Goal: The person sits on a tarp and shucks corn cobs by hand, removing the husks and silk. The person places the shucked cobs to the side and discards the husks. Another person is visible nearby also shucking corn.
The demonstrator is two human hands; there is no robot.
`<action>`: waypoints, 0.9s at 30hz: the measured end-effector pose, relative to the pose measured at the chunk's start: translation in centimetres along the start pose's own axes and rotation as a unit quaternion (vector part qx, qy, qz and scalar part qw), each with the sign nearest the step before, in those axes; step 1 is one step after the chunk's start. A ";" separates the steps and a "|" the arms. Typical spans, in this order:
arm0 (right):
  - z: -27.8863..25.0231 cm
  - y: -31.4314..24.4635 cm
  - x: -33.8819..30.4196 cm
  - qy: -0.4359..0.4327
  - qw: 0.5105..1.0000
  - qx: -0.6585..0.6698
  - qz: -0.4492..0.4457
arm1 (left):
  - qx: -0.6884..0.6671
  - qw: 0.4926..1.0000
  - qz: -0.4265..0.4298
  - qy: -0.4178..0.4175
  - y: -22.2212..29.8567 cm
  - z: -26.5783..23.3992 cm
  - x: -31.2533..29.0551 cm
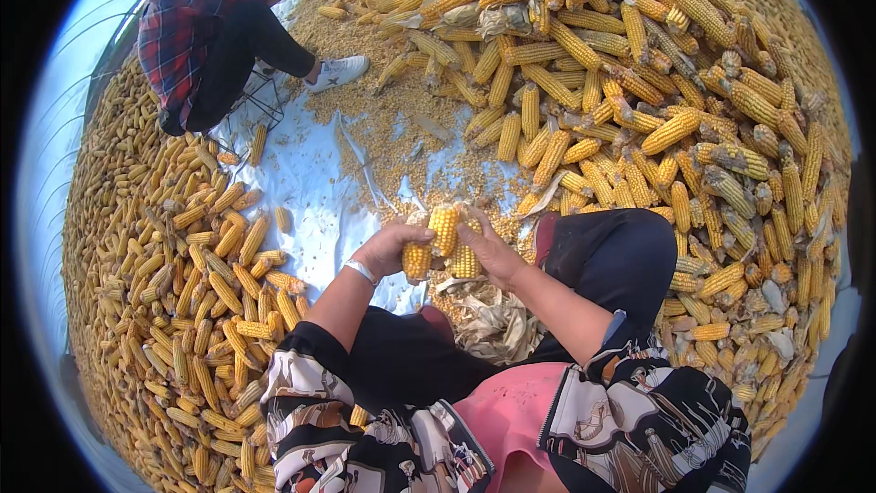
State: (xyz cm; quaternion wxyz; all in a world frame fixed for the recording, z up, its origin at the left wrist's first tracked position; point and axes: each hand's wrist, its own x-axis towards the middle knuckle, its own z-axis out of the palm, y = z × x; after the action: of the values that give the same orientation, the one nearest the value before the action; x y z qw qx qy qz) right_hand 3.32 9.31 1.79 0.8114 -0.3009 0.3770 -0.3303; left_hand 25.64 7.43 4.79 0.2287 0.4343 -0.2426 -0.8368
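In front of my knees, my left hand is closed around a yellow corn cob that points downward. My right hand grips another corn cob close beside it. Between the two hands a third corn cob stands upright, touching both; I cannot tell which hand bears it. Its kernels show in full rows on the side I see. Fingertips of both hands are partly hidden behind the cobs. Below them lies a heap of dry husks between my legs.
A large pile of corn cobs rises ahead and to the right. Another cob pile spreads on the left. Loose kernels are scattered over a pale plastic sheet. A person in a plaid shirt sits on a low stool at the upper left.
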 end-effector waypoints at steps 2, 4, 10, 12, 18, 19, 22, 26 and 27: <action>-2.1 -0.1 -2.9 0.065 0.997 -0.035 0.011 | -0.082 0.997 0.008 -0.013 -4.2 3.3 1.8; -4.9 0.0 -5.4 0.129 0.988 -0.045 0.068 | -0.174 0.984 0.033 -0.025 -9.3 7.2 3.8; -10.9 4.6 -10.6 0.202 0.962 -0.028 0.184 | -0.410 0.910 0.056 -0.006 -22.0 14.2 6.6; -10.7 5.5 -9.6 0.143 0.964 0.001 0.224 | -0.417 0.906 0.069 0.021 -23.3 13.8 6.5; 9.0 -2.7 -2.8 -0.131 0.959 -0.048 0.247 | -0.461 0.807 0.343 0.137 -13.3 7.9 -6.8; 14.3 -5.9 -2.8 -0.294 0.946 -0.064 0.123 | -0.417 0.757 0.476 0.165 -9.6 6.5 -11.9; 28.9 -13.1 -5.7 -0.483 0.872 0.009 -0.075 | -0.306 0.582 0.718 0.230 -0.3 4.3 -29.3; 30.6 -15.6 -10.4 -0.474 0.815 -0.218 -0.253 | -0.230 0.565 0.615 0.500 1.0 6.4 -38.4; 28.3 -15.1 -10.4 -0.511 0.764 -0.235 -0.316 | -0.138 0.608 0.590 0.513 -0.6 7.4 -38.3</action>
State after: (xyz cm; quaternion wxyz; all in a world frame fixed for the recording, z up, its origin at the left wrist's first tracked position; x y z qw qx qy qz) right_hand 16.42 14.97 32.36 0.6372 -0.7087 -0.1437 -0.2667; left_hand 39.19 32.15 31.80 0.8171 0.5184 -0.1714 -0.1848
